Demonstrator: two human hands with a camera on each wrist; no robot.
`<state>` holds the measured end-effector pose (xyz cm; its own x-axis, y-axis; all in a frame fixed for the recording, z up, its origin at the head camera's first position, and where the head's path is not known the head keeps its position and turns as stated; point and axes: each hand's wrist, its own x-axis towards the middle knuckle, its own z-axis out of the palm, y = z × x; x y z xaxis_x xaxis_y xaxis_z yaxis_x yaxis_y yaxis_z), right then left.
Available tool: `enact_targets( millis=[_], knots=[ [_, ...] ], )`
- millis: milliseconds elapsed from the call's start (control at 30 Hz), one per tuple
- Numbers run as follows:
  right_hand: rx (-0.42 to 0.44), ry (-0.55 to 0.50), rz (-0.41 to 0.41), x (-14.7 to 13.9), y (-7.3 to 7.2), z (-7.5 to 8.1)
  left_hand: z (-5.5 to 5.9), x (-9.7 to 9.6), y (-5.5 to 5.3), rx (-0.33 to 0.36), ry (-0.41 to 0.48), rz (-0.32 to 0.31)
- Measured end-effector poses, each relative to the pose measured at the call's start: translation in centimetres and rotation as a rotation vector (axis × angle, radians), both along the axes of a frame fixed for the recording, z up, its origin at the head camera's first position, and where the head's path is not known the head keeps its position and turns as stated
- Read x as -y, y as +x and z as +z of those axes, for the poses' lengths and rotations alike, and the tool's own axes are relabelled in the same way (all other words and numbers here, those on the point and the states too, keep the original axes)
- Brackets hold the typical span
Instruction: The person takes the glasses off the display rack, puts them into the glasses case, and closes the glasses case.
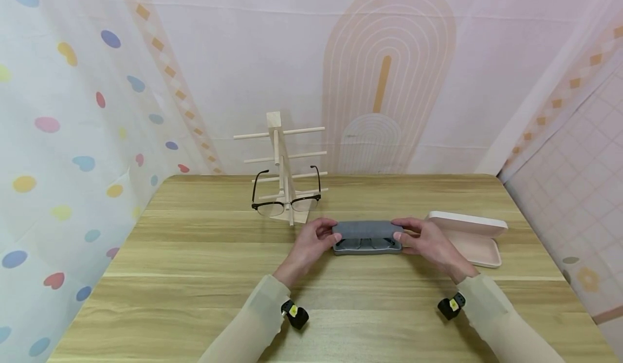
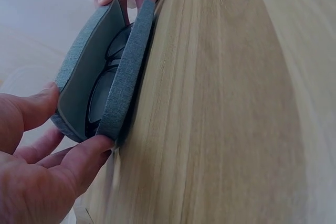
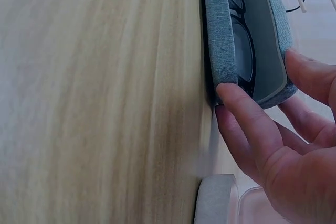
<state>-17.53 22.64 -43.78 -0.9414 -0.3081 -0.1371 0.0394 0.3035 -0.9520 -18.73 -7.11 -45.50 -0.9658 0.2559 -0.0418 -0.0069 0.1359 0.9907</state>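
Observation:
A grey fabric glasses case (image 1: 367,229) stands partly raised at the lid on the table, in front of me. Inside it lies a pair of dark-framed glasses (image 3: 244,51), lenses showing through the gap. My left hand (image 1: 311,244) grips the case's left end, with the thumb on the lid and fingertips at the lower shell in the left wrist view. At the other end my right hand (image 1: 430,244) holds it the same way, one finger on the lower shell's corner and the thumb at the lid's edge.
Behind the case, to the left, a wooden display rack (image 1: 274,122) carries black half-rim glasses (image 1: 270,208) on a low peg. A white case with a pink lining (image 1: 474,246) sits open beside my right hand. Patterned curtains (image 1: 272,44) hang along the table's back and sides.

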Motion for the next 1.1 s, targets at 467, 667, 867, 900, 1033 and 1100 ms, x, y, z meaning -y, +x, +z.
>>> enact_targets(
  millis=[467, 667, 867, 900, 1033, 1100],
  knots=[
    [-0.092, 0.129, -0.012, 0.08, -0.02, 0.02, 0.31, 0.13, 0.13, -0.030, -0.074, -0.005],
    [-0.100, 0.202, -0.024, 0.23, 0.16, 0.10, 0.04, 0.05, 0.26, -0.047, -0.099, 0.001],
    [-0.090, 0.220, -0.036, 0.38, 0.27, 0.16, -0.06, -0.10, 0.37, -0.050, -0.107, 0.007],
    [-0.088, 0.224, -0.037, 0.39, 0.28, 0.16, -0.03, -0.14, 0.41, -0.047, -0.114, 0.010],
    [-0.092, 0.237, -0.042, 0.41, 0.26, 0.02, -0.03, -0.33, 0.62, -0.033, -0.134, 0.021],
    [-0.087, 0.230, -0.042, 0.42, 0.28, -0.08, -0.06, -0.47, 0.72, -0.024, -0.129, 0.025]
  ],
)
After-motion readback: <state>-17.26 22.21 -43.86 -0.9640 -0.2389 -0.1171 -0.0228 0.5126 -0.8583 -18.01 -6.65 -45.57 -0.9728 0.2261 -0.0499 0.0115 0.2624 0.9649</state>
